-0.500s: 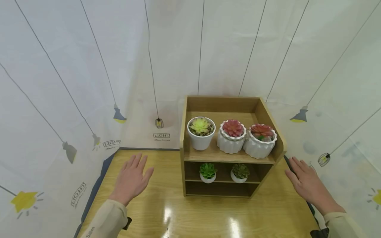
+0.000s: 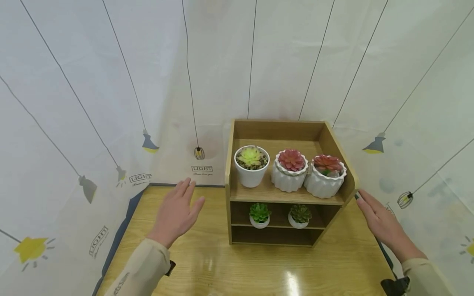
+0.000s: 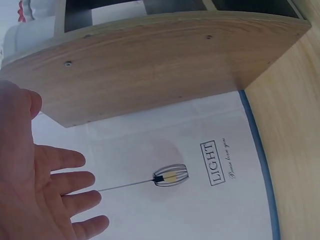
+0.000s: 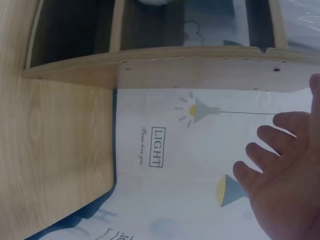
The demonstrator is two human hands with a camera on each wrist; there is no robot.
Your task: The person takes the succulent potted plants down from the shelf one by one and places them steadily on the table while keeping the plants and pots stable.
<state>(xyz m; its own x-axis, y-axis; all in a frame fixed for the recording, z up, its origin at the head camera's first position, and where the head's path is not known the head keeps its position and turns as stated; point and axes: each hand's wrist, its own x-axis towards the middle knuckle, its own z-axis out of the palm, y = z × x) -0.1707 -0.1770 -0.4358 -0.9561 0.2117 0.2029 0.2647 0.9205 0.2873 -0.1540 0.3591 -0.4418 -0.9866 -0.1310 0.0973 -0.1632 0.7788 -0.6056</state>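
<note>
A small wooden shelf (image 2: pixel 277 144) stands on the table, holding potted succulents. On its top level are a yellow-green succulent (image 2: pixel 251 164) in a smooth white pot and two red succulents (image 2: pixel 291 170) (image 2: pixel 326 176) in fluted white pots. Two small green succulents (image 2: pixel 260 214) (image 2: pixel 299 215) in round white pots sit on the level below. To the left of the shelf, apart from it, my left hand (image 2: pixel 177 213) is held with fingers extended and nothing in it. My right hand (image 2: pixel 383 224) has its fingertips right at the shelf's right side panel (image 4: pixel 200 72), fingers extended.
The shelf stands on a shiny wooden table (image 2: pixel 177 271), close to the back wall. White cloth (image 2: pixel 207 82) printed with hanging lamps encloses the table at the back and on both sides. A dark blue edge (image 2: pixel 122 230) runs along the table's left side.
My left hand has moved right and slightly forward, nearer the shelf. My right hand has shifted left, up to the shelf's side. The shelf and pots stay in place.
</note>
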